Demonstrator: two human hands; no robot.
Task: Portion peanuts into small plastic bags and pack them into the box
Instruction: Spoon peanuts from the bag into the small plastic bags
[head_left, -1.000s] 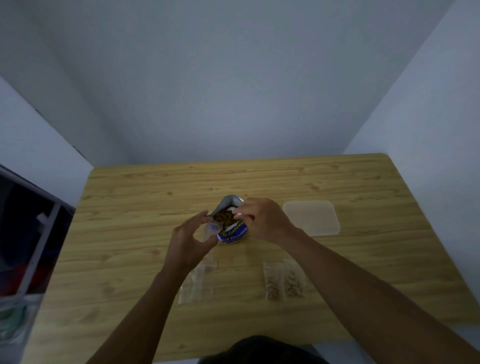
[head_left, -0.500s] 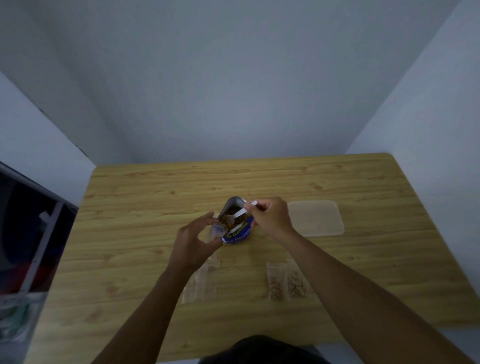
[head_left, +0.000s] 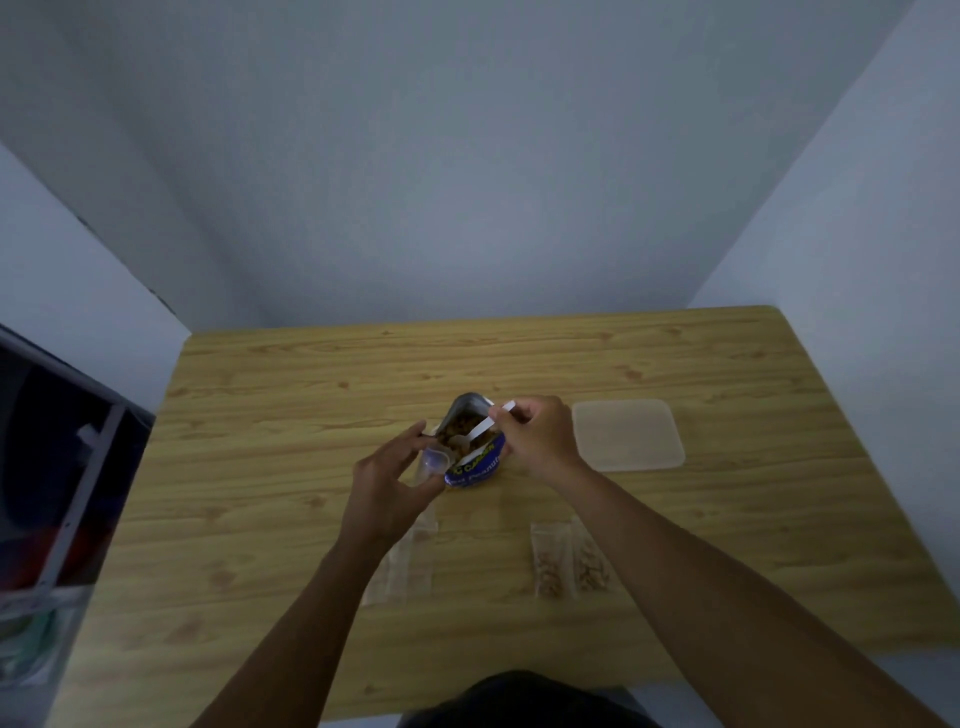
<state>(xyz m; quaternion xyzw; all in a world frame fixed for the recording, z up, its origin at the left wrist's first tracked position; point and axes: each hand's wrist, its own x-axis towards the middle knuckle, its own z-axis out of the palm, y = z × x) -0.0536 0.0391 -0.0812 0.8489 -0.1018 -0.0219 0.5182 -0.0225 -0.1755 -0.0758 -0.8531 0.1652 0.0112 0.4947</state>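
Note:
A blue peanut pouch (head_left: 475, 465) stands open at the table's middle, brown peanuts showing inside. My right hand (head_left: 535, 434) pinches a white plastic spoon (head_left: 480, 428) whose bowl sits over the pouch mouth. My left hand (head_left: 387, 480) holds a small clear bag (head_left: 434, 460) open beside the pouch's left edge. Two filled small bags (head_left: 569, 564) lie near the front, right of centre. Empty small bags (head_left: 402, 566) lie under my left wrist. The translucent box (head_left: 628, 434) lies flat to the right of the pouch.
The wooden table (head_left: 260, 493) is bounded by grey walls at the back and right. A dark metal-framed shelf (head_left: 62, 493) stands off the left edge.
My right hand has drawn the spoon up out of the pouch and tilted it toward the small bag. My left hand has kept the bag beside the pouch.

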